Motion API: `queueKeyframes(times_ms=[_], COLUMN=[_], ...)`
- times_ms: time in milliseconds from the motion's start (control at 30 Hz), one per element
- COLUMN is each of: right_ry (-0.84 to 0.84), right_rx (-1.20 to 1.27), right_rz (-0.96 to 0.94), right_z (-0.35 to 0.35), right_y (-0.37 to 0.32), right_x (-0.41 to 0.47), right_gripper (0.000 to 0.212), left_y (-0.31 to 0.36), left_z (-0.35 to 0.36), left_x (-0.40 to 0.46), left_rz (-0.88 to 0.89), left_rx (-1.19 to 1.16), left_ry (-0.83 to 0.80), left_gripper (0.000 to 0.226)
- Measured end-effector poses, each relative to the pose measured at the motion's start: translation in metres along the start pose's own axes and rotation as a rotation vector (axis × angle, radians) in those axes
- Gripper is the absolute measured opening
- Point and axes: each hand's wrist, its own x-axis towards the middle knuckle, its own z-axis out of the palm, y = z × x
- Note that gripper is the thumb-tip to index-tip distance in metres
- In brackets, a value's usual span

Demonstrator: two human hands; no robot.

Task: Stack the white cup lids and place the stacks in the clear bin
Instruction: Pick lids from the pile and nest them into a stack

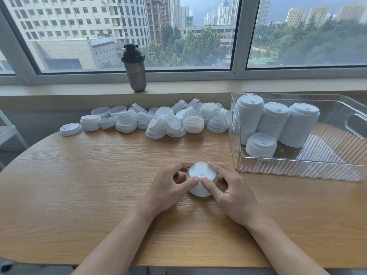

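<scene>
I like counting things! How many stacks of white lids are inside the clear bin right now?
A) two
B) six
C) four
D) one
C: the clear bin holds three tall stacks along its back and one short stack in front of them.

Centre: bare table (95,175) between the hands and the lid pile (151,120).
Top of frame: pile spans left to centre along the sill; bottle (134,68) behind it.
Right: bin (297,171) walls block sideways entry; open from above, right half free of stacks (278,122).
</scene>
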Motion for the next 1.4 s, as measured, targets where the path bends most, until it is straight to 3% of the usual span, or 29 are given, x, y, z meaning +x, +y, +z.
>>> queueKeyframes(times_ms=[300, 467, 633, 833, 1000, 1167, 1400], right_ry=[-0.04, 0.044, 0.121, 0.234, 0.262, 0.294, 0.24], right_rx=[-0.247, -0.207, -0.083, -0.043, -0.019, 0.082, -0.082], right_rz=[-0.014, 0.006, 0.04, 0.046, 0.012, 0.055, 0.181], right_z=[0.0, -0.002, -0.026, -0.084, -0.119, -0.144, -0.153], right_y=[-0.007, -0.005, 0.003, 0.006, 0.008, 0.024, 0.059], right_x=[-0.007, -0.011, -0.024, -0.02, 0.0, 0.024, 0.067], right_gripper=[0.091, 0.09, 0.089, 0.087, 0.075, 0.078, 0.079], left_y=[0.003, 0.006, 0.01, 0.013, 0.01, 0.009, 0.008], left_z=[0.003, 0.005, 0.01, 0.035, 0.061, 0.079, 0.092], left_x=[-0.003, -0.007, -0.005, 0.019, 0.048, 0.069, 0.09], left_rz=[-0.027, -0.004, -0.007, 0.065, 0.085, 0.097, 0.119], left_rx=[-0.068, -0.009, 0.151, 0.337, 0.549, 0.624, 0.649], left_ry=[0.057, 0.062, 0.054, 0.032, -0.011, -0.035, -0.042], left_gripper=[0.025, 0.02, 0.047, 0.027, 0.039, 0.042, 0.041])
